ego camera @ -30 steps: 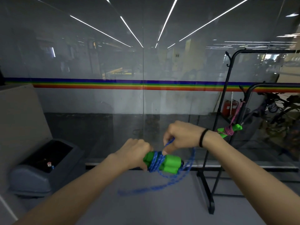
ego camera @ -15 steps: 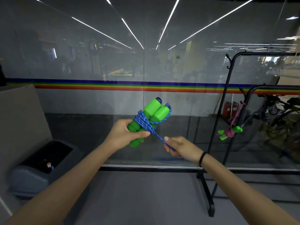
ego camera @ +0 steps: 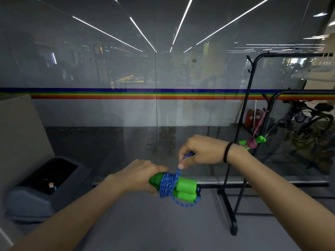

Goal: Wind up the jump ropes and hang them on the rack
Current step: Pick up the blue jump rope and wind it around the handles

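Blue rope [ego camera: 167, 184] around green handles [ego camera: 184, 189]

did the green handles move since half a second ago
Yes. The green handles dropped from just under the rainbow stripe to the glass wall's bottom rail.

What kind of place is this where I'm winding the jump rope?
Likely a gym or sports-equipment storage corner, though I can't be sure: a black rack holds another wound jump rope, and bicycles stand behind the glass wall.

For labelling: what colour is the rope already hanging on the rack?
Pink rope, green handles; head view.
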{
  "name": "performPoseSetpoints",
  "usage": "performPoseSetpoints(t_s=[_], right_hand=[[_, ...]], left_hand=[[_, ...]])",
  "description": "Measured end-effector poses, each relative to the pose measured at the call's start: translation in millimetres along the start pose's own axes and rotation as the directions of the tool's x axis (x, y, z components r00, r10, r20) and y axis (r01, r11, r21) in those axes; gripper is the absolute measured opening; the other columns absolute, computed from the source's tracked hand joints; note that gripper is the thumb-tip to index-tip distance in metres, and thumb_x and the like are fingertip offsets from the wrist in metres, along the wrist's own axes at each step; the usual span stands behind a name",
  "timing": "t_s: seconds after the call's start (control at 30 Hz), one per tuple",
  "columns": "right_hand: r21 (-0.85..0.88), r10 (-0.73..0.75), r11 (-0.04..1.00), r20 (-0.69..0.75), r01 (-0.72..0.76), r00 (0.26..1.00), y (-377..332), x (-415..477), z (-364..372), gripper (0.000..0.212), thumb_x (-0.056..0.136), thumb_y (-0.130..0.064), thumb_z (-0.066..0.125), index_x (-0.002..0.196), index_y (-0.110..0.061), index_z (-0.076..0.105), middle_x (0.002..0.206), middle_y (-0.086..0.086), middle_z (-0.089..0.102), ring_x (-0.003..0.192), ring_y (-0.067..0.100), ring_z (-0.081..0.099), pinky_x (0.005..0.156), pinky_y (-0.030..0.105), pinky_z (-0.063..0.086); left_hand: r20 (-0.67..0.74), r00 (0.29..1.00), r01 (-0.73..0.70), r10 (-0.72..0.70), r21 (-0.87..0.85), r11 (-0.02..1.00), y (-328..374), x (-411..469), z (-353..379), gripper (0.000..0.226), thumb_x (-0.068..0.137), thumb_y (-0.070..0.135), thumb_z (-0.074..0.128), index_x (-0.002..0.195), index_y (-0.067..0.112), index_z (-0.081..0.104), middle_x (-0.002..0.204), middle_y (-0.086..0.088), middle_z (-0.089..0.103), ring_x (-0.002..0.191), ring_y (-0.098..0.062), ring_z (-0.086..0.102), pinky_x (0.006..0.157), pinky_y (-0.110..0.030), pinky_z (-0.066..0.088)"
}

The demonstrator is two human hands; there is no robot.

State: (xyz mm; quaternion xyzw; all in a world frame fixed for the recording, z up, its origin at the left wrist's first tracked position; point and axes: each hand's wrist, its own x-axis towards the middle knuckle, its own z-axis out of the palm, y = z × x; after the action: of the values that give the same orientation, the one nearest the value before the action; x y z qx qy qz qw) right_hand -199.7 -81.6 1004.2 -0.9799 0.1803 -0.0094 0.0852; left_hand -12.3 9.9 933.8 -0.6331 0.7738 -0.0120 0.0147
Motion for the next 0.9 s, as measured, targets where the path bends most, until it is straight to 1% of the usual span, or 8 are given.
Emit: performPoseSetpoints(t_s=[0.17, 0.3, 0.37, 0.4, 0.43, 0.5, 0.7, 0.9], right_hand=[[0.450, 0.048, 0.893, -0.090, -0.002, 0.995, 27.5, 9.2, 13.3, 0.016, 0.077, -0.026, 0.070, 0.074, -0.011, 0.069, 0.060, -0.011, 0.060, 0.058, -0.003, 0.050, 0.064, 0.015, 0.038], [0.755, 0.176, 0.656, -0.152, 0.000, 0.973, 27.3, -1.3, 46.3, 0.015, 0.086, -0.004, 0.056, 0.073, -0.012, 0.058, 0.061, -0.014, 0.063, 0.051, -0.004, 0.059, 0.057, 0.009, 0.045], [0.796, 0.325, 0.601, -0.168, -0.066, 0.931, 18.9, 0.3, 70.1, 0.075, 0.031, -0.066, 0.051, 0.075, -0.006, 0.057, 0.059, 0.006, 0.064, 0.051, 0.010, 0.062, 0.059, 0.031, 0.050], [0.828, 0.330, 0.558, -0.166, -0.051, 0.929, 18.9, 5.3, 83.4, 0.050, 0.075, 0.020, 0.014, 0.069, -0.009, 0.054, 0.047, 0.002, 0.056, 0.040, 0.011, 0.051, 0.049, 0.034, 0.040], [0.859, 0.340, 0.511, -0.174, -0.026, 0.924, 12.5, 8.8, 89.6, 0.038, 0.093, -0.036, 0.045, 0.064, -0.013, 0.050, 0.039, -0.006, 0.045, 0.035, 0.008, 0.037, 0.045, 0.027, 0.028], [0.827, 0.340, 0.561, -0.192, -0.035, 0.921, 12.2, 12.0, 97.0, 0.042, 0.097, -0.034, 0.033, 0.061, -0.016, 0.045, 0.035, -0.009, 0.033, 0.035, 0.005, 0.024, 0.041, 0.020, 0.020], [0.287, 0.252, 0.938, -0.193, -0.191, 0.948, -2.0, -2.0, 78.7, 0.030, 0.097, -0.033, 0.034, 0.079, -0.022, 0.056, 0.071, 0.000, 0.060, 0.071, 0.014, 0.057, 0.073, 0.031, 0.043], [-0.328, 0.132, 0.929, -0.142, -0.172, 0.981, -39.2, -15.3, 30.9, 0.032, 0.096, -0.035, 0.036, 0.111, -0.015, 0.056, 0.112, 0.015, 0.062, 0.105, 0.034, 0.057, 0.078, 0.037, 0.042]], left_hand=[[-0.134, 0.984, -0.153, 0.121, -0.261, 0.953, 7.8, -10.1, -7.3, 0.035, 0.066, 0.042, 0.076, 0.086, 0.031, 0.049, 0.070, 0.011, 0.057, 0.067, -0.005, 0.053, 0.062, -0.027, 0.040], [-0.324, 0.946, -0.237, -0.029, -0.749, 0.619, 2.9, -10.3, -3.7, 0.036, 0.058, 0.026, 0.087, 0.086, 0.027, 0.064, 0.076, 0.009, 0.064, 0.072, -0.001, 0.055, 0.069, -0.027, 0.047], [-0.367, 0.917, -0.268, -0.154, -0.856, 0.443, 6.2, -6.1, -2.4, 0.044, 0.056, 0.012, 0.087, 0.095, 0.021, 0.069, 0.085, 0.004, 0.071, 0.079, -0.004, 0.059, 0.076, -0.025, 0.051], [-0.384, 0.897, -0.284, -0.219, -0.880, 0.380, 8.7, -2.9, -2.3, 0.045, 0.057, 0.006, 0.086, 0.097, 0.019, 0.068, 0.086, 0.007, 0.072, 0.080, -0.003, 0.060, 0.076, -0.021, 0.052], [-0.388, 0.875, -0.292, -0.289, -0.900, 0.322, 10.8, -0.6, -3.4, 0.044, 0.058, 0.004, 0.083, 0.097, 0.018, 0.067, 0.083, 0.009, 0.072, 0.077, -0.004, 0.062, 0.074, -0.020, 0.052], [-0.328, 0.844, -0.265, -0.424, -0.943, 0.202, 10.1, 3.3, -5.7, 0.036, 0.059, 0.012, 0.080, 0.093, 0.012, 0.066, 0.076, 0.004, 0.072, 0.069, -0.011, 0.065, 0.069, -0.028, 0.055], [-0.389, 0.683, 0.104, -0.618, -0.785, 0.610, -6.8, 11.3, 1.7, 0.039, 0.062, 0.040, 0.082, 0.085, 0.012, 0.065, 0.070, -0.001, 0.067, 0.065, -0.017, 0.063, 0.062, -0.030, 0.049], [-0.333, 0.835, 0.371, -0.438, -0.247, 0.895, 0.1, 8.9, 9.0, 0.059, 0.073, 0.050, 0.069, 0.117, 0.019, 0.044, 0.102, -0.011, 0.066, 0.095, -0.035, 0.062, 0.073, -0.037, 0.046]])
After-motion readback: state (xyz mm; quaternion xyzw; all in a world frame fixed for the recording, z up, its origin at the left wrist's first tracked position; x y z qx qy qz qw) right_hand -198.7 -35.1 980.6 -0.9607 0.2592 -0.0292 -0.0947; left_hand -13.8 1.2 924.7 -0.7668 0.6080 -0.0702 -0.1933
